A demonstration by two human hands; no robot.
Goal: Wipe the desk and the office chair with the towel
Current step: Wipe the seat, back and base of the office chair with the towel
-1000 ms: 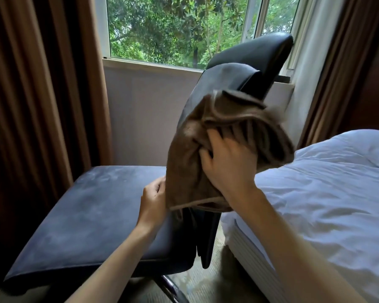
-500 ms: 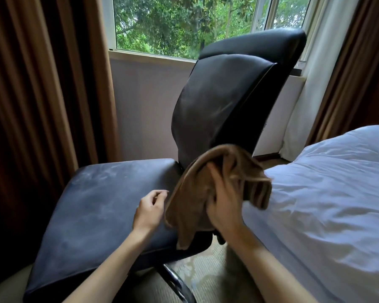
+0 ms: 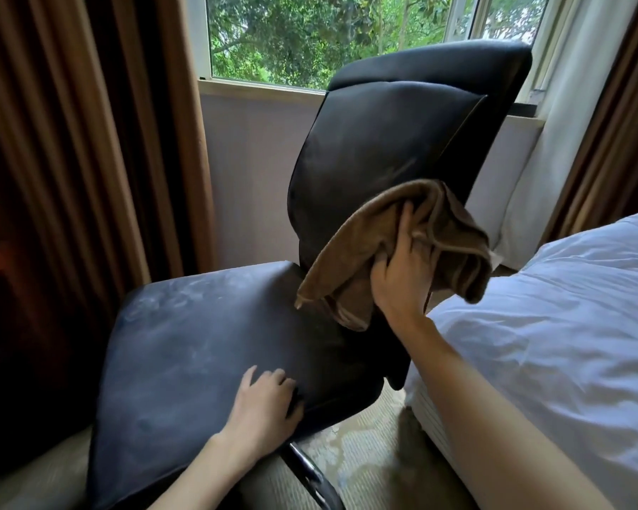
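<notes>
A black office chair (image 3: 207, 347) fills the middle of the view, its dusty seat toward me and its tall backrest (image 3: 383, 149) rising in front of the window. My right hand (image 3: 402, 274) grips a bunched brown towel (image 3: 395, 230) against the lower part of the backrest. My left hand (image 3: 264, 403) lies flat with spread fingers on the near right edge of the seat, holding nothing. No desk is in view.
A bed with white bedding (image 3: 568, 344) stands close on the right of the chair. Brown curtains (image 3: 89, 141) hang on the left and a white sheer curtain (image 3: 553, 123) on the right. The chair's metal base leg (image 3: 310, 476) shows below the seat over beige carpet.
My right hand swept the towel down from the upper backrest to its lower part. My left hand left the towel's edge and came down flat on the seat. The view shifted closer.
</notes>
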